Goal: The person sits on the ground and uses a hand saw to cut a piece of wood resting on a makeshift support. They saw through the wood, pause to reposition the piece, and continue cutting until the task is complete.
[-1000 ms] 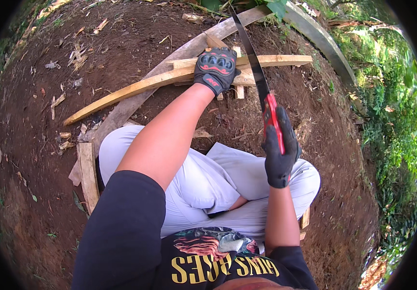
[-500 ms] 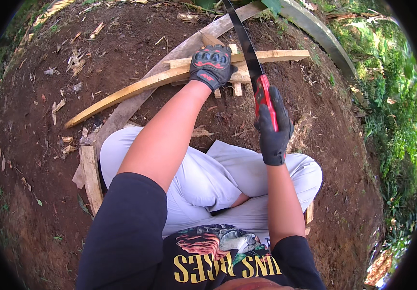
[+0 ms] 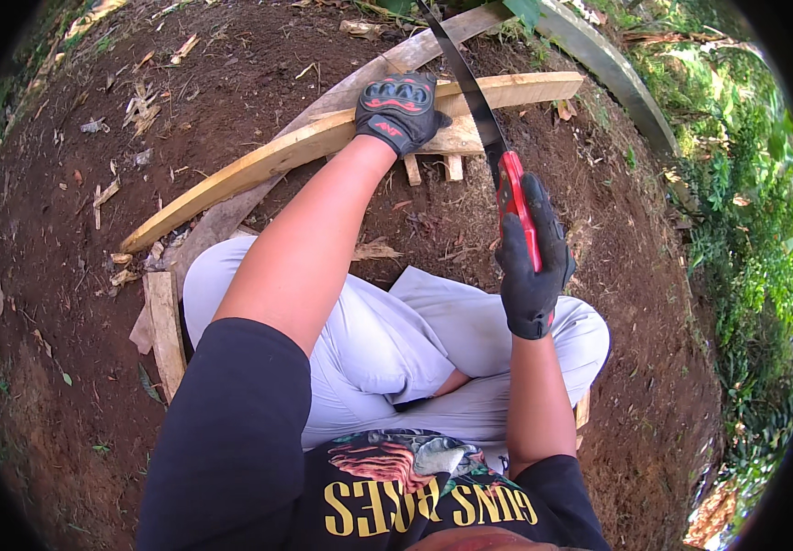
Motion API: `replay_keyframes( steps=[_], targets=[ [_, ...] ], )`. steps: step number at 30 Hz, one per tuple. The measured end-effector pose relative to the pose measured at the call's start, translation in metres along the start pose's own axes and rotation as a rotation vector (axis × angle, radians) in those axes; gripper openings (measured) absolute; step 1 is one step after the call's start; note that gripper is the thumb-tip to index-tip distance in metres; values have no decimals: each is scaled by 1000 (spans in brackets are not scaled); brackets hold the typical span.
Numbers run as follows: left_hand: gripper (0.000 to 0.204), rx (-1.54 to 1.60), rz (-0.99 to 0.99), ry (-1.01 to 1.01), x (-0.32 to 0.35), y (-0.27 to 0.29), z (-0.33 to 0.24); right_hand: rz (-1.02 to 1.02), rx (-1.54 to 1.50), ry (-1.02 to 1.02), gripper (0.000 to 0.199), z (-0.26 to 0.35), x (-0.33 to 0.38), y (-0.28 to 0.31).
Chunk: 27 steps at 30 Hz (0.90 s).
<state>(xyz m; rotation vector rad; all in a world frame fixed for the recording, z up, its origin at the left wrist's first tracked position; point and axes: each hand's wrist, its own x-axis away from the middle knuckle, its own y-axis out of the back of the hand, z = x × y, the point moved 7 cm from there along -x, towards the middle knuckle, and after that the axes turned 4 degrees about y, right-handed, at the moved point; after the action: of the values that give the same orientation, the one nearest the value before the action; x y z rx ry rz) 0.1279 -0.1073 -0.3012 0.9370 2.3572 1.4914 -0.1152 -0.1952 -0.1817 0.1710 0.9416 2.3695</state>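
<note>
My left hand (image 3: 398, 112), in a black glove with red trim, is closed over a long pale wooden plank (image 3: 245, 173). Its fingertips are hidden beyond the plank's far side. The plank lies crosswise in front of my legs, on a shorter wooden piece (image 3: 461, 138) with small sticks (image 3: 453, 166) under it. In my gloved right hand (image 3: 536, 262) is a hand saw (image 3: 514, 197), gripped by its red handle. The saw's dark blade points away from me and crosses the plank to the right of my left hand.
A weathered board (image 3: 254, 195) runs diagonally beneath the plank over brown soil (image 3: 75, 303). A short wooden piece (image 3: 165, 331) lies beside my left knee. Wood chips (image 3: 142, 110) are scattered at the left. A grey beam (image 3: 612, 73) and green plants (image 3: 746, 202) border the right.
My right hand and the saw have come back toward me and slightly right. The plank has tilted, showing more of its broad face, with my left hand still on it.
</note>
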Motion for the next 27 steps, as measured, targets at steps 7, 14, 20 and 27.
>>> replay_keyframes(
  steps=[7, 14, 20, 27],
  targets=[
    [55, -6, 32, 7, -2, -5, -1, 94, 69, -43, 48, 19, 42, 24],
    [58, -26, 60, 9, -3, -2, 3, 35, 47, -92, 51, 33, 121, 96],
    [60, -15, 60, -1, -4, -4, 0, -84, 95, 82, 52, 59, 60, 91],
    [63, -2, 35, 2, -4, -4, -1, -108, -294, 75, 48, 29, -107, -35]
  ],
)
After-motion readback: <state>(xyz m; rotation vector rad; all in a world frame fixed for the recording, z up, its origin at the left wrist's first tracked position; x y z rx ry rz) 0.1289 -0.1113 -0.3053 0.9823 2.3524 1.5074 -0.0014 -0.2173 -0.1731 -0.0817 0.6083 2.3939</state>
